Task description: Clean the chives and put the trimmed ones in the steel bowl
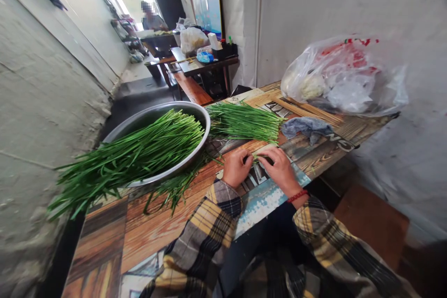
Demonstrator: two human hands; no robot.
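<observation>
My left hand (pixel 237 166) is closed over the table, with fingertips and thumb pinched. Beside it my right hand (pixel 279 170), with a red bracelet at the wrist, pinches toward the left. Between the fingertips is a small bit of garlic chives (pixel 255 158), partly hidden by the fingers. Just beyond the hands lies a bundle of garlic chives (pixel 247 121), its pale cut ends toward the right. To the left, a metal basin (pixel 157 179) holds a large heap of chives (pixel 153 142), leaves hanging over its rim. Loose strands (pixel 178 186) lie beside the basin.
A grey cloth (pixel 307 128) rests right of the bundle, near some chopsticks (pixel 307 111). Behind them sits a clear plastic bag (pixel 345 79) against the wall. Farther off are another table (pixel 195 66), an orange bench (pixel 192 87) and a person (pixel 153 21).
</observation>
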